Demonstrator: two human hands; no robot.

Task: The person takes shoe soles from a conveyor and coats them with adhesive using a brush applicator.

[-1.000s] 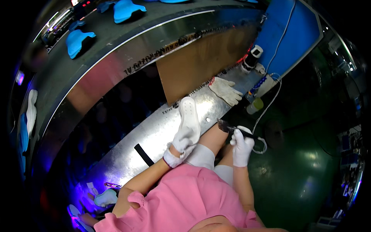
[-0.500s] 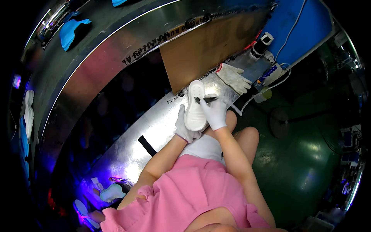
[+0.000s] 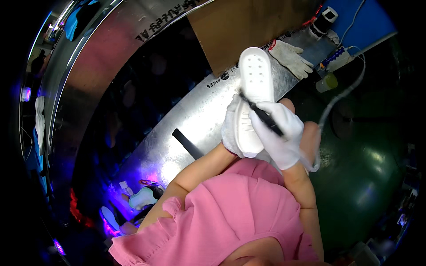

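Observation:
A white shoe sole (image 3: 256, 88), with small holes at its far end and ridges nearer me, stands tilted above the metal bench. My left hand (image 3: 230, 126), in a white glove, grips it along the left side; some fingers are hidden behind the sole. My right hand (image 3: 284, 128), also gloved in white, is closed around a slim black pen-like tool (image 3: 266, 117). The tool's dark tip is at the sole's left edge, near mid-length; whether it touches I cannot tell. A pale hose (image 3: 320, 133) hangs beside my right wrist, and its end there is blurred.
A worn work glove (image 3: 290, 57) lies on the metal bench (image 3: 191, 119), near a black-and-white cylinder (image 3: 324, 22). A brown cardboard sheet (image 3: 244, 31) stands behind. At left lie a dark strip (image 3: 186, 144) and a pale sole-like piece (image 3: 143, 198) under violet light.
The sole has come closer and appears larger. My right hand has shifted the black tool to the sole's left edge. The pale hose now hangs beside my right wrist.

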